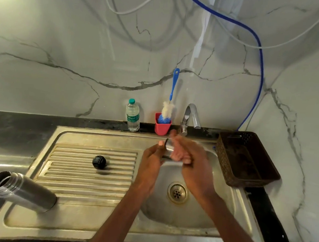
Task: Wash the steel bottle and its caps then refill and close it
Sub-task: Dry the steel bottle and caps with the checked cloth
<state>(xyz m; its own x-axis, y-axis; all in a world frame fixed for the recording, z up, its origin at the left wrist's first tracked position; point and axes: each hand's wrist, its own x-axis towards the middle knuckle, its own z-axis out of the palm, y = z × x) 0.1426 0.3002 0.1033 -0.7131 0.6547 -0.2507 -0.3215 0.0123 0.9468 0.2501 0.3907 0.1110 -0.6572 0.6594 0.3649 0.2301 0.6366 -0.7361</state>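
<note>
Both hands were held over the sink basin (195, 214): a steel cap (168, 151) was gripped by the left hand (152, 158), while the blurred right hand (188, 160) was laid across it, its grip unclear. Leftmost, the open steel bottle (23, 191) was stood on the drainboard (70, 192); 1 black cap (99, 161) lay on its ridges.

I see a home kitchen: steel sink (95, 218) with drainboard, tap (190, 116) (chrome), marble-patterned wall (65, 48).
</note>
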